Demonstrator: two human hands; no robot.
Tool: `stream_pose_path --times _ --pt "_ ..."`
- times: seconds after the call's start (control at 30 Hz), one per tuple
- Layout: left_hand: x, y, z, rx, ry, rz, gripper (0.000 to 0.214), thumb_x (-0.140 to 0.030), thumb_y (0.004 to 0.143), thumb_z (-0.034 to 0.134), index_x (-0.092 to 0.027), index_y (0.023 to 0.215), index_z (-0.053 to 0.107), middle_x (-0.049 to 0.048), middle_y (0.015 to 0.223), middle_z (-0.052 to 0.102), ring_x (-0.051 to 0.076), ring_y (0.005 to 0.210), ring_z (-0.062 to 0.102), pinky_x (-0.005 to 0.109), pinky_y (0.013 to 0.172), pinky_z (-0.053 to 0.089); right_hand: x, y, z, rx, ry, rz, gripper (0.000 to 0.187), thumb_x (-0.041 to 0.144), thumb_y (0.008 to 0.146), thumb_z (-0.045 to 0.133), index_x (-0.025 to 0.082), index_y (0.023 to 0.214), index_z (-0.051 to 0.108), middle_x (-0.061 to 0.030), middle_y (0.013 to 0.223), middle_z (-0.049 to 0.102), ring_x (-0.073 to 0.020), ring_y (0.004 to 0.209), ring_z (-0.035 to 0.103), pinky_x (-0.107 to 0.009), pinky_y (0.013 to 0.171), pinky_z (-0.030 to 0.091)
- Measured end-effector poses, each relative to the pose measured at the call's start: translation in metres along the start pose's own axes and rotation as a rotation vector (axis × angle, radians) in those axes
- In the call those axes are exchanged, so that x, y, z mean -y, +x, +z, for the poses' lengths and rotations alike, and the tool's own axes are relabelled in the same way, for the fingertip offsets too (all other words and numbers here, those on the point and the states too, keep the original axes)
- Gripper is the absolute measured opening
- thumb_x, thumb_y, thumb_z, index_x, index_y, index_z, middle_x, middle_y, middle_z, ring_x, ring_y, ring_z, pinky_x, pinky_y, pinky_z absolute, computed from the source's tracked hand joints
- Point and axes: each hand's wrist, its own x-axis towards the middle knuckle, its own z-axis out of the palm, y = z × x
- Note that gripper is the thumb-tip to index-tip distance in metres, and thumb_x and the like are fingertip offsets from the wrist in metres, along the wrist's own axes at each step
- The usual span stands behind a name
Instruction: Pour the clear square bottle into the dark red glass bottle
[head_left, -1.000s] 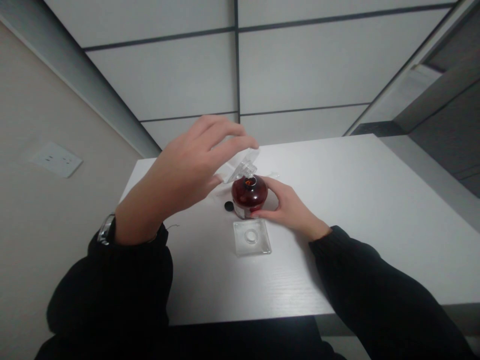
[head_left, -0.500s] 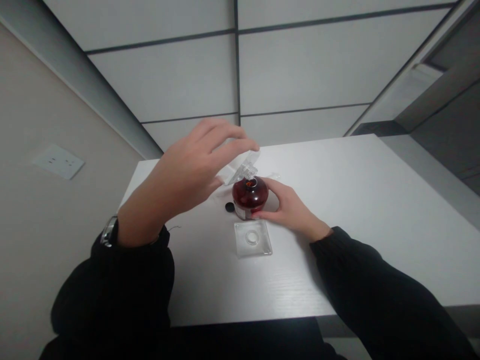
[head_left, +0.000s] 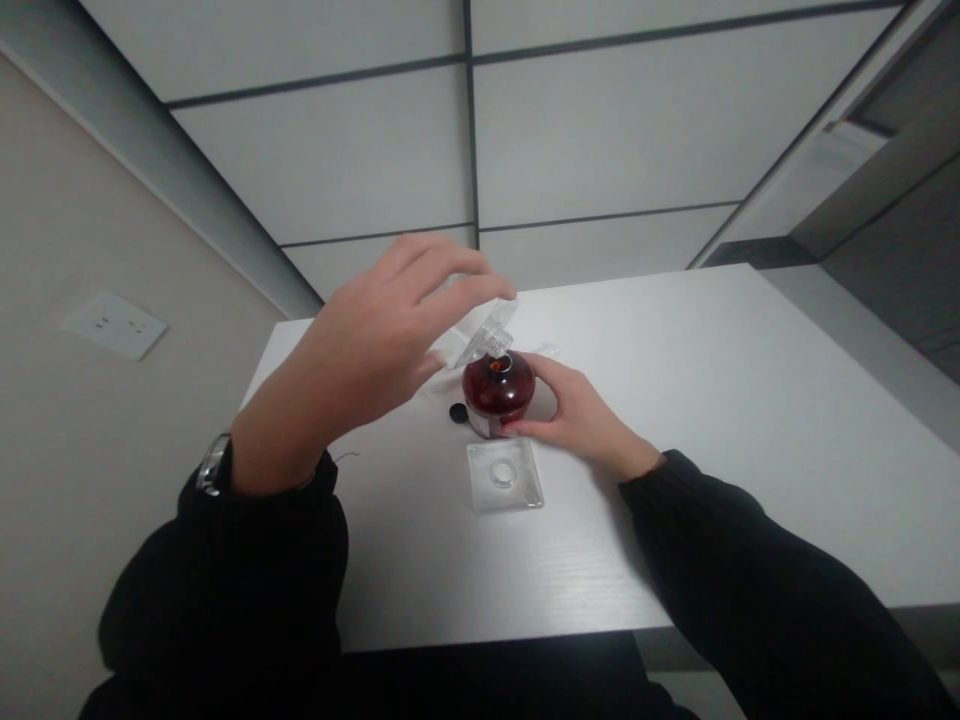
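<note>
Left hand (head_left: 367,350): my fingers (head_left: 457,275) clamp clear stopper (head_left: 480,335), tilted over bottle mouth (head_left: 501,364).
Right hand (head_left: 577,420): my fingers (head_left: 534,425) clamp dark red bottle (head_left: 496,392), standing on surface (head_left: 675,400).
Near bottle: square glass dish (head_left: 504,475) at 6 o'clock, black cap (head_left: 457,412) at 8 o'clock.
Risk: round bottle can slip from my fingers, then tip.

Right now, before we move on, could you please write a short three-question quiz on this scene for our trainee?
1. Which hand cups the dark red bottle?
2. True or false: the black round cap touches the clear square base on the white table.
3. What do the fingers of the left hand hold above the bottle? A) a clear square cap B) a spoon C) a sponge

Key: 1. The right hand. 2. False. 3. A.
</note>
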Motion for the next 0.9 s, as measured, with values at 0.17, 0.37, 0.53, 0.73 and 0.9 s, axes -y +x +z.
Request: stream_pose_path --times 0.17,0.37,0.53,0.73,0.9 --pt "0.0002 0.0000 -0.0001 0.000 -0.025 -0.009 0.057 -0.006 0.090 0.056 -0.026 0.143 0.056 0.0092 0.143 0.064 0.032 0.139 0.058 0.056 0.115 0.055 0.0020 0.0008 -0.0009 0.007 -0.005 0.011 0.084 0.067 0.078 0.086 0.026 0.147 0.062 -0.0133 0.147 0.070 -0.0366 0.136 0.067 -0.060 0.117 0.051" --pt "0.0004 -0.0004 0.0002 0.005 -0.033 -0.009 0.057 -0.007 0.091 0.059 -0.028 0.144 0.056 0.0087 0.143 0.064 0.032 0.139 0.057 0.055 0.116 0.054 -0.0004 -0.0002 -0.0002 -0.005 -0.015 -0.004 0.084 0.067 0.078 0.086 0.026 0.147 0.061 -0.0131 0.146 0.071 -0.0359 0.136 0.067 -0.060 0.116 0.052" --pt "0.0003 -0.0004 0.0004 0.005 -0.035 -0.016 0.057 -0.007 0.090 0.060 -0.027 0.144 0.056 0.0089 0.144 0.063 0.033 0.141 0.057 0.058 0.118 0.052 -0.0020 -0.0009 0.0004 -0.007 -0.020 0.002 0.085 0.067 0.077 0.087 0.027 0.147 0.062 -0.0127 0.146 0.071 -0.0360 0.135 0.068 -0.060 0.116 0.052" --pt "-0.0008 0.0006 -0.0021 0.017 -0.062 -0.027 0.055 -0.010 0.091 0.060 -0.027 0.143 0.057 0.0090 0.143 0.064 0.034 0.141 0.057 0.059 0.118 0.053 0.0015 -0.0001 -0.0002 -0.004 -0.008 0.013 0.085 0.066 0.078 0.087 0.027 0.148 0.061 -0.0130 0.147 0.070 -0.0359 0.136 0.067 -0.061 0.117 0.051" --pt "-0.0029 0.0011 -0.0032 0.031 -0.041 -0.030 0.054 -0.011 0.092 0.056 -0.026 0.144 0.056 0.0095 0.142 0.065 0.033 0.142 0.056 0.059 0.117 0.054 0.0019 -0.0005 -0.0007 0.000 -0.007 0.015 0.087 0.066 0.077 0.087 0.025 0.148 0.061 -0.0139 0.148 0.070 -0.0361 0.137 0.066 -0.062 0.118 0.050"
